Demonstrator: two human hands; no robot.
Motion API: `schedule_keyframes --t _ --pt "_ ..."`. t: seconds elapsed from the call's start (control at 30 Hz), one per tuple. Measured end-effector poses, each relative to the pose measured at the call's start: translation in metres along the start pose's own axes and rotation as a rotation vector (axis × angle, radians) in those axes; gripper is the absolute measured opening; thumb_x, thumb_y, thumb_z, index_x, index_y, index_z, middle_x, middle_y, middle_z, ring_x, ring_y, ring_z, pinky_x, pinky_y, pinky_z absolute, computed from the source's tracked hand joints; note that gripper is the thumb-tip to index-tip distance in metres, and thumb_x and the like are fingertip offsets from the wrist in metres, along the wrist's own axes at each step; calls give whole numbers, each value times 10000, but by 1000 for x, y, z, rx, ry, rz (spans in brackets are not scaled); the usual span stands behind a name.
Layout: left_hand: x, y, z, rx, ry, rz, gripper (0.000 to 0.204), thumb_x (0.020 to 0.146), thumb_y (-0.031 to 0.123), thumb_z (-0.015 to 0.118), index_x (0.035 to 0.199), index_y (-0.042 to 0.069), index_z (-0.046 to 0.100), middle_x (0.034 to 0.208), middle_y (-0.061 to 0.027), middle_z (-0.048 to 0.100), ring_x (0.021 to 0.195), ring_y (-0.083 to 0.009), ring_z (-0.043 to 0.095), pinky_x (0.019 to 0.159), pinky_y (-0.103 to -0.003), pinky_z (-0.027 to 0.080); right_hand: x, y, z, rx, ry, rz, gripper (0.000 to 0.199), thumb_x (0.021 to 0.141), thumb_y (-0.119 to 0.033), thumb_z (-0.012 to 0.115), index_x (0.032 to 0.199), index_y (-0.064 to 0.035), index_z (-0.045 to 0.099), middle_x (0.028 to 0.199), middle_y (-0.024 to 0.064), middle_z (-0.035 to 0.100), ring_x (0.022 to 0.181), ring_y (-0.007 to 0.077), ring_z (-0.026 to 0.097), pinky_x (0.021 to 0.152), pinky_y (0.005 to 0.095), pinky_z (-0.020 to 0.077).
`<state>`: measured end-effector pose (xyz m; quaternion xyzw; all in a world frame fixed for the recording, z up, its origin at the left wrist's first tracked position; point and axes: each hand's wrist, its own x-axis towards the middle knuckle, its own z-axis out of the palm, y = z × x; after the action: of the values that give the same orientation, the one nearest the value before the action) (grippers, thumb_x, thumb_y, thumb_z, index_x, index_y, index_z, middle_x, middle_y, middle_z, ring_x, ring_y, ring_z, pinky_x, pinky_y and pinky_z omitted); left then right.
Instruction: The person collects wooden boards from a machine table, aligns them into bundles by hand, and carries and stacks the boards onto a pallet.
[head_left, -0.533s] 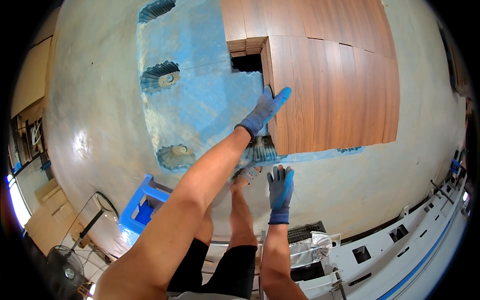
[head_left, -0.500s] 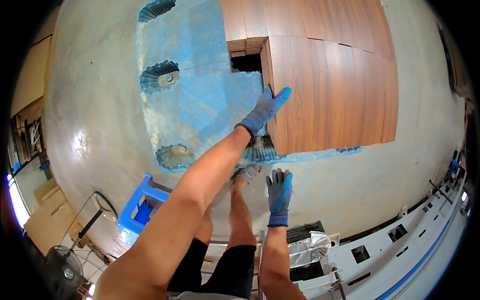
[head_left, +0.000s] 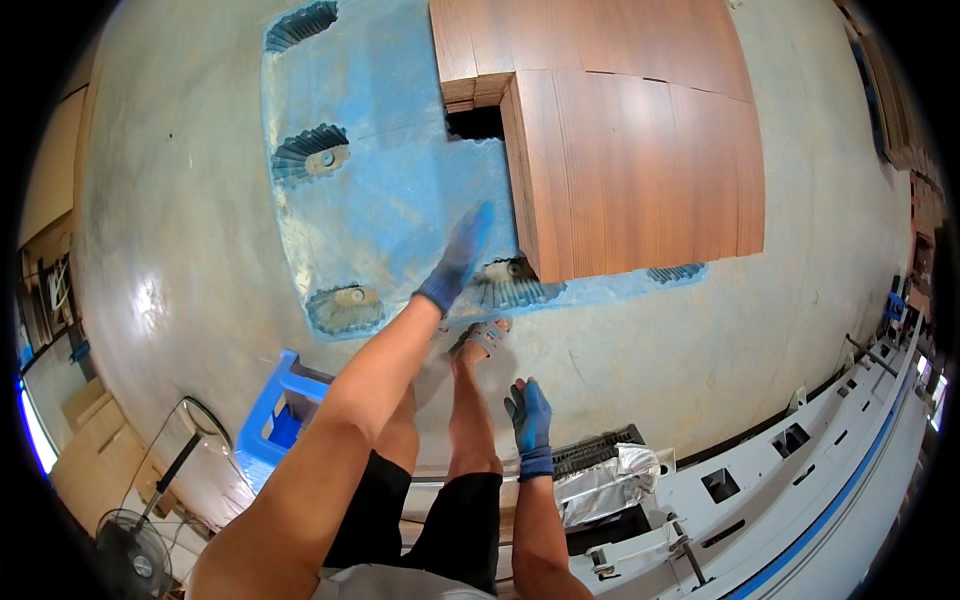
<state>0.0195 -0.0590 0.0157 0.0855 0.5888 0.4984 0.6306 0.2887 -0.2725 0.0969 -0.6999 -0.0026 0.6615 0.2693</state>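
Observation:
Brown wood-grain boards lie in stacks (head_left: 640,180) on the right part of a blue plastic pallet (head_left: 400,190). My left hand (head_left: 460,258), in a blue-grey glove, is held over the pallet just left of the near stack, apart from it. It looks slightly blurred, its fingers stretched out and holding nothing. Lower down, over the floor in front of the pallet, my right hand (head_left: 531,415) wears the same kind of glove. Its fingers are extended and a little apart, with nothing in them. Between the stacks a dark gap (head_left: 475,123) shows.
A blue plastic stool (head_left: 280,400) stands at my left, with a black fan (head_left: 135,555) beyond it. Along the lower right runs a long white machine frame (head_left: 760,500), with a crumpled silver-wrapped bundle (head_left: 610,485) at its near end. Boards (head_left: 55,170) lean at the far left.
My left hand has come off the near stack's left edge and moved left. My right hand has drawn slightly back toward me. The view has shifted a little.

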Motion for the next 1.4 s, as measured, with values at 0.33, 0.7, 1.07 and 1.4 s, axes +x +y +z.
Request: schedule_keyframes --t 0.33,0.7,1.07,1.4 --pt "-215 -72 -235 451 316 -344 578 1002 574 592 1221 47 686 1066 -50 691 866 -162 637 704 -335 502 -74 46 -32 -233 18 -26 69 934 -233 708 882 -194 686 810 -82 581 726 48 554 626 253 440" --pt "-286 49 -189 577 208 -326 460 985 522 610 880 81 690 751 -54 619 616 -168 590 541 -308 428 -230 91 -103 -264 163 -260 156 917 -234 684 938 -89 738 829 -34 612 764 85 593 624 259 450" --pt "-289 142 -69 668 -181 -209 536 979 582 562 1215 104 616 964 -87 684 692 -186 621 592 -372 479 -352 213 -178 -807 562 -771 136 912 -159 631 804 -80 657 707 114 656 617 307 630 580 439 478" --pt "-445 47 -31 997 -386 -324 737 1019 604 508 1488 37 465 1151 -127 687 817 -266 640 684 -472 527 -467 243 -240 -296 937 -746 201 904 -214 631 845 -24 658 823 223 692 751 431 673 668 515 525"
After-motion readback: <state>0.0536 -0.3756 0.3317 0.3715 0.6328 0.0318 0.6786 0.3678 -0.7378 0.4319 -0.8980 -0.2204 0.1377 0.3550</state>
